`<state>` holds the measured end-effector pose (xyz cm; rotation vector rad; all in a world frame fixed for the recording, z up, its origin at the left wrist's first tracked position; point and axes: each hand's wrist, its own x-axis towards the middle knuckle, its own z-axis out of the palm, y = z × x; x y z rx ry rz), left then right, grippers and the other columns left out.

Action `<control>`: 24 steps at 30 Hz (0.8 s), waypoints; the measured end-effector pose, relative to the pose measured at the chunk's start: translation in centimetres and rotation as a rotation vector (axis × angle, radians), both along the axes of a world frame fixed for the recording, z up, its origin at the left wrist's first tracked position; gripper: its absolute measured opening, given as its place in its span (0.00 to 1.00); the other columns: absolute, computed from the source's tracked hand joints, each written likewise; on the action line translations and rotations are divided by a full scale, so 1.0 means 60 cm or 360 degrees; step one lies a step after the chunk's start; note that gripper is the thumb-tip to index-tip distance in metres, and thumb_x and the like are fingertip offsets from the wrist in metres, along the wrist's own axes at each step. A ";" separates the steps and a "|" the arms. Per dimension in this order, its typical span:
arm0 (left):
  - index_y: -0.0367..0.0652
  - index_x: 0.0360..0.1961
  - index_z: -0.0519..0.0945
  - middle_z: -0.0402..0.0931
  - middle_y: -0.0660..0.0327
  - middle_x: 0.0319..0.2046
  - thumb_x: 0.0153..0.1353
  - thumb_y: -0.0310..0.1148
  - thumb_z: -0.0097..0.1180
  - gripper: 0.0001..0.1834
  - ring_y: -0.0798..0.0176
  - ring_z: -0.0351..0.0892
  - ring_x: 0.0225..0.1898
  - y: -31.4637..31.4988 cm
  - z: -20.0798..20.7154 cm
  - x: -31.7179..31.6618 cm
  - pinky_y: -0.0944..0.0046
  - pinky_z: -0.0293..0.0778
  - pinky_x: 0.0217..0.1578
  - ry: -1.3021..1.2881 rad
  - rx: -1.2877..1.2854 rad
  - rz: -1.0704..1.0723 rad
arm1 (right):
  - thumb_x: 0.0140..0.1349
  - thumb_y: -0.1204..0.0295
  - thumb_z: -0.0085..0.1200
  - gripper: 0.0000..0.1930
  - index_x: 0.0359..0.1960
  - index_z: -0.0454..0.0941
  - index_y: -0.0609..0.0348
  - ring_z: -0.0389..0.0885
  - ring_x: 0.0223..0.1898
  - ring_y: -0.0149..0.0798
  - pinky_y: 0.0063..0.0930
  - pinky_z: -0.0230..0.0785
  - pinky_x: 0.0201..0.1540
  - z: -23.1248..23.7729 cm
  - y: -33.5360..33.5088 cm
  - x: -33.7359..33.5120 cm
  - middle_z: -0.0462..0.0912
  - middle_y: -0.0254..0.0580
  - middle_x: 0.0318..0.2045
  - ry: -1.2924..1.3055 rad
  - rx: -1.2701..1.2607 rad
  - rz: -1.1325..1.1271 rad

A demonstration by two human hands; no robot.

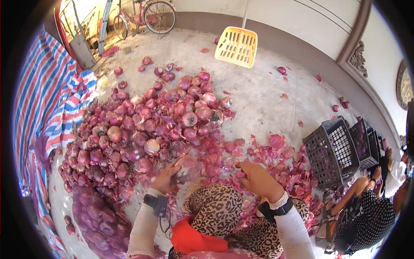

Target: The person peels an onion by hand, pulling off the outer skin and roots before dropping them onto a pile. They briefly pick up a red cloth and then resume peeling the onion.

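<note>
Round, purple-red onions [141,126] with dry, papery skins are lying heaped on the grey concrete floor [258,101]. The left hand [166,177] is curving beside the heap; the right hand [260,179] is bending its fingers near loose magenta skins [297,176]; whether either is pinching anything cannot be told. A purple mesh sack [98,220] is holding onions; black lattice plastic crates [320,153] are standing right, contents unclear.
</note>
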<state>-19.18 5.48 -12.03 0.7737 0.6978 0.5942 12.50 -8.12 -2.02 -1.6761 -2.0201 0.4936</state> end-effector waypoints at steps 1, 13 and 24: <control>0.41 0.69 0.57 0.68 0.59 0.59 0.63 0.44 0.57 0.37 0.62 0.72 0.55 -0.009 0.048 0.010 0.59 0.74 0.49 0.0009 0.0028 -0.0020 | 0.54 0.73 0.58 0.22 0.51 0.72 0.65 0.80 0.40 0.55 0.40 0.73 0.41 0.012 -0.001 -0.001 0.80 0.56 0.40 0.0009 0.0028 -0.0020; 0.38 0.69 0.54 0.60 0.55 0.65 0.49 0.40 0.69 0.51 0.55 0.62 0.66 -0.129 0.344 0.182 0.54 0.61 0.65 -0.0744 0.0377 -0.0417 | 0.68 0.62 0.51 0.23 0.60 0.67 0.62 0.75 0.51 0.33 0.29 0.70 0.51 0.103 -0.066 0.036 0.77 0.41 0.49 0.1704 -0.0103 -0.0112; 0.41 0.66 0.57 0.65 0.58 0.58 0.61 0.37 0.59 0.36 0.60 0.71 0.57 -0.112 0.283 0.351 0.56 0.77 0.51 -0.0344 0.0362 -0.0506 | 0.56 0.75 0.62 0.30 0.61 0.65 0.61 0.67 0.60 0.36 0.35 0.67 0.57 0.104 -0.119 0.087 0.70 0.42 0.57 0.1715 0.0520 -0.0482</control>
